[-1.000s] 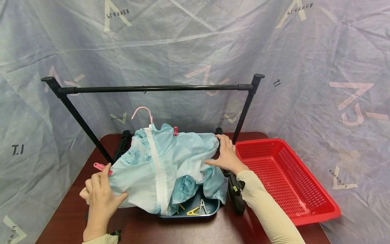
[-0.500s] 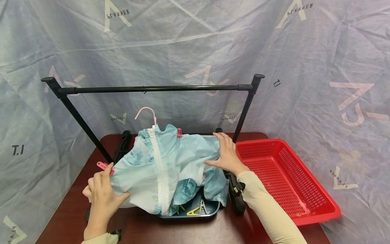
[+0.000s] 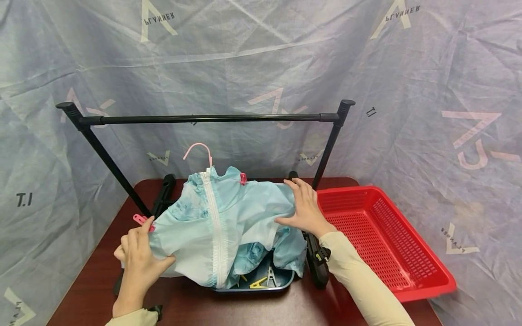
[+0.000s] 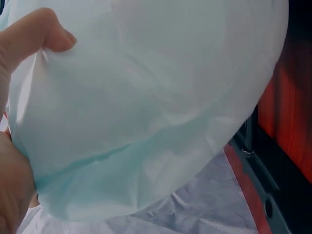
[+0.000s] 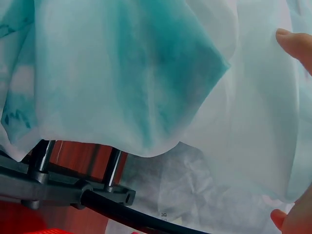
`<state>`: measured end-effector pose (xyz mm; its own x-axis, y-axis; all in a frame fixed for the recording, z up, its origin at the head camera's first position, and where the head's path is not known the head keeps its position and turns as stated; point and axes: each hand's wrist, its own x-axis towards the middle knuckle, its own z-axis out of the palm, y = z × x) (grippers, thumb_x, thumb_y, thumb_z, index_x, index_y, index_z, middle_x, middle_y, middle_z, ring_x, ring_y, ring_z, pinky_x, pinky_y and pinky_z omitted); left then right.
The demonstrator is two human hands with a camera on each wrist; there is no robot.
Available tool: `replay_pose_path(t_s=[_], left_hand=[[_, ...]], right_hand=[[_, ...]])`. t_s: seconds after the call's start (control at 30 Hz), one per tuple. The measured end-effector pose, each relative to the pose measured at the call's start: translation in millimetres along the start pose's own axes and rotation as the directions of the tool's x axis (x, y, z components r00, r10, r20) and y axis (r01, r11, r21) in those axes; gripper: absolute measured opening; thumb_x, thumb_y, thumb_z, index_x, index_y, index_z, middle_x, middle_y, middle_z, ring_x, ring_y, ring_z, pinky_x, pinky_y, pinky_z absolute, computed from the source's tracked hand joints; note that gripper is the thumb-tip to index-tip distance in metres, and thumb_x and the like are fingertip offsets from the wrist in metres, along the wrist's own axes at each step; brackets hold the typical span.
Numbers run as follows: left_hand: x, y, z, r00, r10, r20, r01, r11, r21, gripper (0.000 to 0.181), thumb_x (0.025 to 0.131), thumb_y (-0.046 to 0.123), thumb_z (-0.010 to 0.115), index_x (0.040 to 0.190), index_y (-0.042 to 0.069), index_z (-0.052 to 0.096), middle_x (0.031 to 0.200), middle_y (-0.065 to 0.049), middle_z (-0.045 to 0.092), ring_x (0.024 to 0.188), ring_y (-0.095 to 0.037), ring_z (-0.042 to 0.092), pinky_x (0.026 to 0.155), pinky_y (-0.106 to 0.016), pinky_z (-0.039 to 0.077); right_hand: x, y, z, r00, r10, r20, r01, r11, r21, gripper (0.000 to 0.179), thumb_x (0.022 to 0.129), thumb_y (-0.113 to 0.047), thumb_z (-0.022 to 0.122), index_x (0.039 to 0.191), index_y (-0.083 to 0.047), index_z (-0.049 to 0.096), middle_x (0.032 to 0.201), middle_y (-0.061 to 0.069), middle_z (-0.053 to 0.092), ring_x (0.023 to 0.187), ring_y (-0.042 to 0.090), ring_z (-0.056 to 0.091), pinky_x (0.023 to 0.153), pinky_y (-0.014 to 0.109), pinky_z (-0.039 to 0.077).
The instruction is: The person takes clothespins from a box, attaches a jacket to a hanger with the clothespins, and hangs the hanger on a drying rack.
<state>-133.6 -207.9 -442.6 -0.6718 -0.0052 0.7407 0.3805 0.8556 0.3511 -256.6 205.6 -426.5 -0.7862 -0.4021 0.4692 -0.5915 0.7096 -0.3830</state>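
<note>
A light blue jacket (image 3: 187,246) with a white zipper (image 3: 216,226) hangs spread between my hands, on a hanger whose pink hook (image 3: 197,147) rises from the collar. My left hand (image 3: 138,258) grips its left shoulder side, thumb in front, beside a pink clothespin (image 3: 140,220). At the other shoulder my right hand (image 3: 303,208) holds the cloth, with the fingertips at the top edge and the thumb in front. A second pink clothespin (image 3: 243,178) sits on the jacket's top edge. The left thumb (image 4: 61,39) presses the fabric in the left wrist view.
The black rack's bar (image 3: 212,119) spans behind and above the jacket. Below it, a dark tray (image 3: 281,287) holds yellow and grey clothespins (image 3: 265,280). A red basket (image 3: 424,292) stands at the right on the brown table (image 3: 183,303).
The jacket, its hanger hook and the clothespins have shifted slightly to the right. My left hand has moved a little right with them; the right hand has barely moved.
</note>
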Motion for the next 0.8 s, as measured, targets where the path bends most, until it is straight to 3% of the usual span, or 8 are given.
replay_pose_path(t_s=[0.43, 0.8], left_hand=[[1.2, -8.9, 2.3, 0.999, 0.022, 0.027, -0.021, 0.999, -0.047, 0.117, 0.031, -0.004, 0.093, 0.137, -0.005, 0.043, 0.104, -0.026, 0.042, 0.087, -0.043, 0.032, 0.068, -0.057, 0.016], [2.6, -16.8, 4.2, 0.997, 0.045, 0.063, -0.041, 0.997, -0.07, 0.115, 0.034, 0.0, 0.092, 0.137, -0.005, 0.043, 0.104, -0.024, 0.043, 0.087, -0.041, 0.033, 0.068, -0.054, 0.017]], right_hand=[[-5.4, 0.4, 1.1, 0.997, -0.052, -0.061, 0.049, 0.998, -0.049, 0.107, 0.065, -0.043, 0.091, 0.149, -0.015, 0.03, 0.146, 0.019, 0.029, 0.131, 0.038, 0.027, 0.097, 0.058, 0.026], [-11.3, 2.8, 3.4, 0.973, -0.163, -0.163, 0.149, 0.984, -0.096, 0.102, 0.062, -0.038, 0.093, 0.143, -0.008, 0.039, 0.133, 0.022, 0.042, 0.119, 0.04, 0.036, 0.093, 0.058, 0.029]])
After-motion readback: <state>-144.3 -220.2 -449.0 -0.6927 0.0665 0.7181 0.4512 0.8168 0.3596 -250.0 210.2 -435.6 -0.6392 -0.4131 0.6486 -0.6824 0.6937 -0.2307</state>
